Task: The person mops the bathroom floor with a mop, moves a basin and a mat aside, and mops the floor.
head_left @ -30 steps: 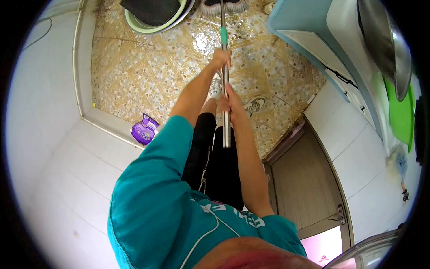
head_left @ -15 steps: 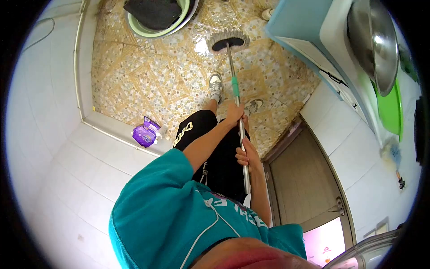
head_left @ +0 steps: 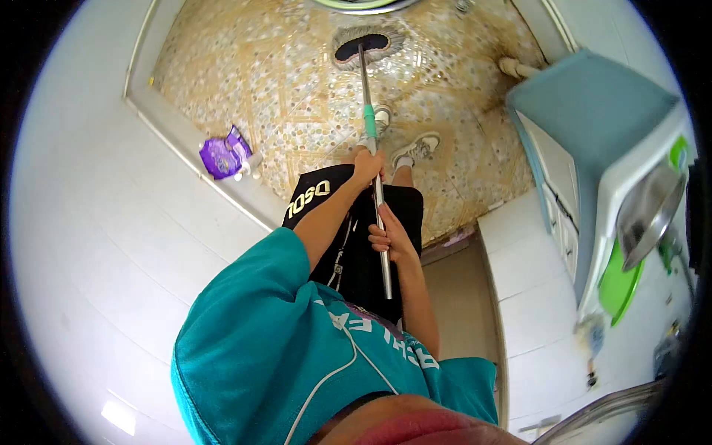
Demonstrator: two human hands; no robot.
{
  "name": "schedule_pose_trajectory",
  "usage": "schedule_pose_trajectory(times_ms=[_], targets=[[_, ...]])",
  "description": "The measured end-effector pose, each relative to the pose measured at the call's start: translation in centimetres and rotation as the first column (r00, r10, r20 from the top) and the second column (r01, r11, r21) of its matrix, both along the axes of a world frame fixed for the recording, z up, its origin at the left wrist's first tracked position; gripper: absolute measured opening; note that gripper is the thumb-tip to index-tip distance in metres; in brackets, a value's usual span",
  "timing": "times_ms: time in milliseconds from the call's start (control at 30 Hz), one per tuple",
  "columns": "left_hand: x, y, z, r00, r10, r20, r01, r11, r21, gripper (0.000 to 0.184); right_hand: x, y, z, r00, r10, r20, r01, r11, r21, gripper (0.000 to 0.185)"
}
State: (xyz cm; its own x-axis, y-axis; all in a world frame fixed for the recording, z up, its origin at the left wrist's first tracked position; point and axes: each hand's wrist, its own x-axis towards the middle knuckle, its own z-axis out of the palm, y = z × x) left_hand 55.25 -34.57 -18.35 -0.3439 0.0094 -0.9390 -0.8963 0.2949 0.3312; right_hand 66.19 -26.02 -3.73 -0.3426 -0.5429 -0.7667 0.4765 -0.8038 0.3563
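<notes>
A mop with a metal pole (head_left: 366,85) and a green collar reaches from my body out over the wet patterned floor. Its grey fringed head (head_left: 368,46) lies flat on the tiles. My left hand (head_left: 368,165) is wrapped round the pole just below the green collar. Lower down, near the pole's end, my right hand (head_left: 391,233) grips it with curled fingers. Both of my shoes stand on the floor beside the pole, the right shoe (head_left: 417,148) partly ahead of my knee.
A purple packet (head_left: 225,153) lies by the left wall's ledge. A basin rim (head_left: 363,7) shows at the top edge. On the right stand a blue-sided cabinet (head_left: 593,111), a metal bowl (head_left: 650,211) and a green basin (head_left: 620,282). A doorway lies behind my right arm.
From half a second ago, the view has turned and moved, and the basin has mostly left the top edge. The mop head has moved away from my feet; both hands keep their hold.
</notes>
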Motion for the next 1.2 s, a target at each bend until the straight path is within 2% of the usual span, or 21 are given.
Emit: schedule_pose_trajectory(times_ms=[100,167,200,300,433,467,500,533,567,633,667,767,833,867,933,967,1000,1067,1100,1133,1200], targets=[[-0.4,-2.3,0.8,0.974,0.221,-0.046,-0.222,0.975,-0.019,0.03,-1.2,-0.6,-0.8,0.983,0.184,-0.007,-0.184,0.983,-0.016,0.057],[-0.6,-4.2,0.3,0.939,0.344,0.013,-0.343,0.937,-0.064,0.028,-2.9,-1.0,-1.5,0.95,0.309,-0.033,-0.311,0.95,-0.034,0.058],[-0.1,-5.3,-0.3,0.886,0.464,-0.01,-0.463,0.885,0.045,0.028,-3.9,-1.4,-1.6,0.928,0.37,-0.039,-0.371,0.928,-0.02,0.057],[-1.8,-6.2,3.5,0.792,0.609,-0.032,-0.61,0.791,-0.035,0.028,-5.5,-1.9,-1.3,0.87,0.49,-0.053,-0.492,0.871,-0.019,0.055],[0.9,-7.4,3.6,0.61,0.788,-0.084,-0.79,0.613,0.004,0.027,-5.1,-2.1,-1.1,0.749,0.647,-0.142,-0.652,0.758,0.017,0.053],[1.6,-7.8,3.3,0.572,0.819,-0.049,-0.82,0.572,-0.022,0.029,-4.9,-2.3,-1.0,0.755,0.638,-0.15,-0.644,0.765,0.015,0.05],[1.9,-8.5,3.2,0.539,0.841,-0.055,-0.842,0.539,-0.011,0.029,-5.1,-2.8,-1.3,0.761,0.627,-0.164,-0.633,0.774,0.018,0.047],[2.4,-8.8,3.5,0.525,0.85,-0.05,-0.851,0.525,0.001,0.029,-5.3,-3.3,-1.2,0.767,0.616,-0.179,-0.624,0.782,0.017,0.032],[3.1,-8.9,3.8,0.51,0.859,-0.042,-0.86,0.51,0.008,0.029,-5.8,-4.0,-1.4,0.741,0.646,-0.182,-0.654,0.756,0.023,0.032],[3.7,-9.8,5.0,0.462,0.887,-0.004,-0.887,0.462,0.025,0.03,-6.8,-6.0,-1.2,0.669,0.734,-0.116,-0.725,0.679,0.116,0.019],[3.8,-10.5,5.1,0.45,0.893,-0.007,-0.892,0.45,0.053,0.03,-7.3,-6.9,-0.8,0.65,0.746,-0.144,-0.741,0.665,0.099,0.012],[2.4,-14.7,3.2,0.384,0.923,0.011,-0.918,0.38,0.112,0.031,-9.2,-11.4,-1.4,0.607,0.783,-0.135,-0.77,0.622,0.145,0.014],[0.4,-17.5,2.8,0.474,0.873,-0.112,-0.87,0.484,0.09,0.031,-10.6,-14.0,-2.7,0.621,0.777,-0.102,-0.768,0.629,0.119,0.02],[-1.2,-19.2,2.5,0.454,0.879,-0.144,-0.887,0.461,0.017,0.033,-11.7,-15.8,-3.5,0.625,0.772,-0.12,-0.761,0.636,0.129,0.021],[-3.9,-23.5,1.4,0.456,0.865,-0.21,-0.875,0.479,0.069,0.034,-14.0,-19.6,-3.6,0.621,0.774,-0.128,-0.759,0.634,0.147,0.022],[-4.3,-25.0,1.3,0.462,0.845,-0.27,-0.86,0.502,0.097,0.036,-14.9,-21.2,-3.5,0.668,0.734,-0.117,-0.721,0.679,0.14,0.022],[-4.5,-26.1,1.3,0.446,0.856,-0.262,-0.87,0.483,0.098,0.036,-15.3,-22.8,-3.3,0.711,0.694,-0.111,-0.682,0.719,0.132,0.022],[-6.8,-29.7,0.5,0.319,0.909,-0.27,-0.924,0.361,0.125,0.037,-15.7,-25.3,-1.9,0.689,0.703,-0.178,-0.683,0.711,0.164,0.024],[-7.8,-31.7,0.9,0.306,0.911,-0.275,-0.927,0.351,0.132,0.037,-15.8,-26.5,-1.1,0.686,0.694,-0.218,-0.668,0.72,0.19,0.025],[-8.2,-32.6,1.5,0.334,0.911,-0.241,-0.928,0.363,0.089,0.037,-15.8,-27.5,-0.4,0.763,0.616,-0.193,-0.607,0.787,0.114,0.022],[-8.5,-33.8,2.2,0.358,0.912,-0.199,-0.927,0.373,0.042,0.037,-16.7,-29.5,0.3,0.758,0.614,-0.219,-0.617,0.784,0.064,0.021]])
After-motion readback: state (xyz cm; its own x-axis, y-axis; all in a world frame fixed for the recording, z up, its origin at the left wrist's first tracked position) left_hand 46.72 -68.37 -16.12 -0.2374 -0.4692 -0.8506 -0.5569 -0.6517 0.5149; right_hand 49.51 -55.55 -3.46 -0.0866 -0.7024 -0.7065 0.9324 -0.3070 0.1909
